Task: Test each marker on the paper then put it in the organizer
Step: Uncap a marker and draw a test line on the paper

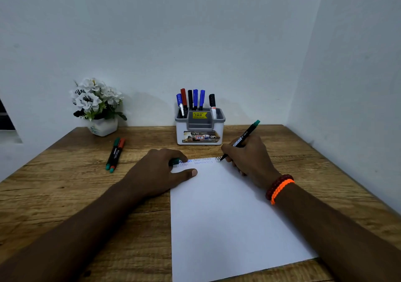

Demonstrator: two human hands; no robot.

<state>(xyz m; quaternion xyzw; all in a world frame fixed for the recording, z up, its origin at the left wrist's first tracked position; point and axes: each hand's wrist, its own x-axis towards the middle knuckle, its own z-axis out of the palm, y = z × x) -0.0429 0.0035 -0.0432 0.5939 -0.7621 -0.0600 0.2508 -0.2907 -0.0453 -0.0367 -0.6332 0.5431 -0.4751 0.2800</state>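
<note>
Head view. The right hand (249, 158) is pinching a marker (242, 139) with a green end cap, fingers curled round its black barrel; the tip is touching the far right corner of the paper (227, 212), at a black zigzag line. The marker is tilting up and away to the right. Two bracelets (280, 188), one dark red and one orange, are sitting on the right wrist.

The left hand (160, 169) is resting on the near left part of the paper's far edge, palm down, thumb lying straight on the sheet. Its fingers are curling over a green cap (174, 161), of which only a small part is showing; how firmly it is being held cannot be told.

The paper is lying on the wooden counter (65, 195), its far edge carrying rows of zigzag marks (202, 161) in blue and black.

The organizer (200, 127), white with a grey insert and a yellow price sticker, is standing beyond the paper near the wall. Six capped markers (195, 99) are standing upright in it: three blue, one red, two black.

Two more markers (115, 154), one green-capped and one red-capped, are lying side by side, touching, on the counter left of the paper. A white pot of white flowers (97, 106) is standing at the far left.
</note>
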